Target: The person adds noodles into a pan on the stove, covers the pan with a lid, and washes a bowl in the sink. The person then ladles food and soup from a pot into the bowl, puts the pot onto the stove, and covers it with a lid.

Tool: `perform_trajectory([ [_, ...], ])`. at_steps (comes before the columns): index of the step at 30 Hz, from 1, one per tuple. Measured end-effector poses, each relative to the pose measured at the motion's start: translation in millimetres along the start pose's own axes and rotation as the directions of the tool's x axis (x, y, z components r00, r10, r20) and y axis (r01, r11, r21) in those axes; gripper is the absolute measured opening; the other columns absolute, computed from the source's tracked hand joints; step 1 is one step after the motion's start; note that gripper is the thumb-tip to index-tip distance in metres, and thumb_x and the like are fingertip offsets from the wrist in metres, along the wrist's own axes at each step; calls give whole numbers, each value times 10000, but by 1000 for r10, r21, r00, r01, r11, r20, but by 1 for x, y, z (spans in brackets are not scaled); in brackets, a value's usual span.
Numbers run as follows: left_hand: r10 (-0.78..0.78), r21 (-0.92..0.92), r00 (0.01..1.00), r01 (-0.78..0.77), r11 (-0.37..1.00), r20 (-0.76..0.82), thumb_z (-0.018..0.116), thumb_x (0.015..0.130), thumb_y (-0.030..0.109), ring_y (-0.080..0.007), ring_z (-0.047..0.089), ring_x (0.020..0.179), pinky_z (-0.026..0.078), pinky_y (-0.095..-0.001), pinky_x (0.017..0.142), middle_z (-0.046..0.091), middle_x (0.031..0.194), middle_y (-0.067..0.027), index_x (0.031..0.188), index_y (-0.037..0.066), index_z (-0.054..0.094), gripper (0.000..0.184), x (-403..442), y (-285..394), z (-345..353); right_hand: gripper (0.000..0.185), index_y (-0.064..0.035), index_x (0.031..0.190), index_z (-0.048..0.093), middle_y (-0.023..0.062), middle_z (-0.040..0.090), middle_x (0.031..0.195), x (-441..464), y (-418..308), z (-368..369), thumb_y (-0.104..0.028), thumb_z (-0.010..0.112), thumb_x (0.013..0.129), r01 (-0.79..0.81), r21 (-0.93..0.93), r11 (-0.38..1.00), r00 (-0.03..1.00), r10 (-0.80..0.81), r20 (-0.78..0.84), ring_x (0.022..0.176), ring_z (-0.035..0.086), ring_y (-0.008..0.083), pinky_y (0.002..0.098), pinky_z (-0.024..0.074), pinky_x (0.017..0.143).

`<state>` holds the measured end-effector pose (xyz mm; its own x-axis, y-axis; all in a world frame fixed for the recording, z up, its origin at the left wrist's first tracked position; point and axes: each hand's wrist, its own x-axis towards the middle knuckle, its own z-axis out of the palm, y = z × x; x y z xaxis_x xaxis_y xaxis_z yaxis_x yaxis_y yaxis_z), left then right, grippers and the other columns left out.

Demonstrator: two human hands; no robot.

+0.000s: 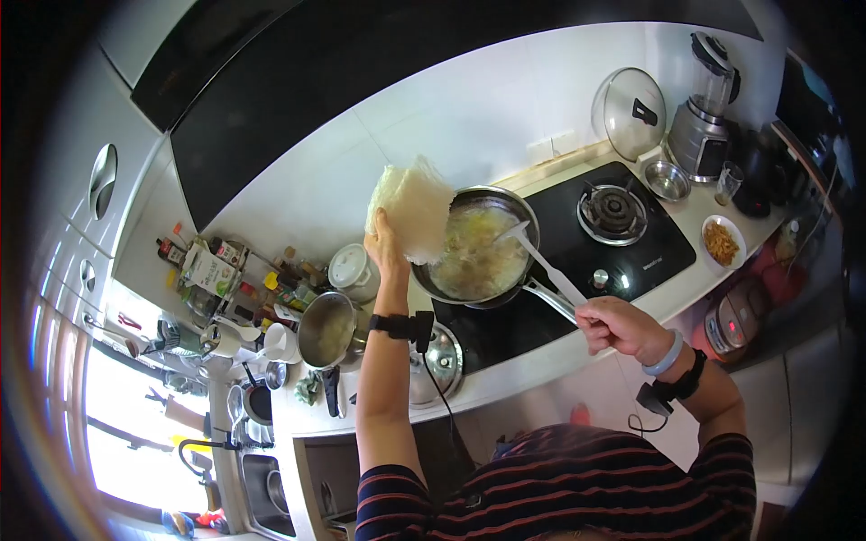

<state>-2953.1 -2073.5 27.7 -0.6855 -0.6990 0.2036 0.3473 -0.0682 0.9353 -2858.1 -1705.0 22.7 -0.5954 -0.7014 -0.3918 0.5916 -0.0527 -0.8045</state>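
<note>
My left hand point(386, 245) is closed on the edge of a pale block of dried noodles point(413, 209), raised by the left side of the frying pan point(534, 221). In the pan bubbles a cloudy broth point(476, 257) with yellowish bits in it. My right hand point(624, 328) grips the handle of a light grey spatula point(552, 270). The spatula's head rests at the broth's right side, within the pan. The pan's metal handle point(550, 299) points toward my right hand and passes under the spatula.
Right of the pan is a bare burner point(612, 209); a glass lid point(635, 113) leans on the wall behind. A blender point(702, 135), metal bowl point(667, 180) and plate of brown food point(722, 243) stand right. Left are a steel pot point(329, 332), white lidded container point(352, 270) and several bottles.
</note>
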Motion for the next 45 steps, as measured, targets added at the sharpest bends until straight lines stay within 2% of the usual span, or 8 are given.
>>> perform_trajectory([
  [5, -22, 32, 999, 20, 999, 36, 542, 891, 208, -151, 573, 839, 467, -276, 731, 613, 963, -73, 1101, -28, 575, 318, 11, -8, 12, 314, -112, 618, 419, -51, 290, 532, -3, -5, -10, -234, 427, 908, 14, -57, 998, 1000, -14, 3, 446, 290, 72, 272, 382, 539],
  [10, 314, 403, 903, -414, 816, 292, 523, 883, 135, -199, 547, 1056, 411, -289, 908, 594, 1150, -111, 1230, 70, 534, 353, 12, -25, 25, 261, -92, 656, 478, -49, 314, 501, -10, -8, -13, -230, 467, 877, 22, -122, 992, 1000, -21, 5, 421, 329, 80, 309, 450, 576],
  [15, 256, 450, 916, -378, 809, 309, 489, 920, 165, -195, 503, 1111, 387, -297, 946, 541, 1227, -114, 1259, 53, 497, 358, 28, -41, 30, 263, -95, 648, 475, -52, 317, 503, -11, -4, -18, -228, 470, 876, -25, -88, 996, 999, 23, -26, 421, 329, 79, 309, 444, 573],
  [33, 240, -22, 954, -240, 970, 179, 539, 913, 314, -154, 505, 1023, 409, -280, 870, 538, 1147, -72, 1223, 0, 490, 444, -14, 41, -2, 288, -99, 610, 432, -45, 299, 484, 51, -15, -51, -241, 461, 860, 25, -282, 959, 982, 29, 188, 414, 337, 81, 292, 450, 546],
  [36, 160, -162, 981, -141, 977, 113, 507, 927, 275, -223, 541, 1021, 448, -339, 868, 543, 1134, -117, 1206, -14, 475, 403, -30, 55, -6, 272, -80, 624, 485, -38, 345, 486, 82, -21, -67, -249, 483, 837, -218, -142, 965, 964, 236, 121, 407, 382, 90, 304, 454, 520],
  [40, 133, -345, 989, -102, 933, 67, 495, 931, 282, -228, 530, 1051, 453, -360, 876, 527, 1167, -121, 1223, 6, 462, 403, -51, 68, -18, 219, -7, 830, 587, 36, 529, 553, 87, -40, -62, -215, 540, 779, -111, -559, 822, 987, 25, -158, 451, 543, 178, 342, 477, 481],
  [43, 87, -497, 996, -84, 864, -18, 461, 941, 298, -274, 484, 1114, 432, -433, 914, 471, 1255, -109, 1281, 54, 416, 421, -61, 70, -28, 344, -44, 1083, 512, 162, 603, 774, 99, -43, -60, -135, 553, 754, 77, -975, -207, 783, -593, 187, 620, 615, 279, 353, 492, 530],
  [45, 89, -514, 995, -103, 851, -53, 455, 942, 302, -282, 481, 1119, 420, -444, 928, 468, 1264, -112, 1287, 55, 411, 426, -69, 69, -37, 313, -62, 1074, 524, 151, 591, 767, 110, -43, -52, -119, 544, 767, 19, -925, -379, 780, -574, 251, 639, 613, 278, 361, 488, 533],
])
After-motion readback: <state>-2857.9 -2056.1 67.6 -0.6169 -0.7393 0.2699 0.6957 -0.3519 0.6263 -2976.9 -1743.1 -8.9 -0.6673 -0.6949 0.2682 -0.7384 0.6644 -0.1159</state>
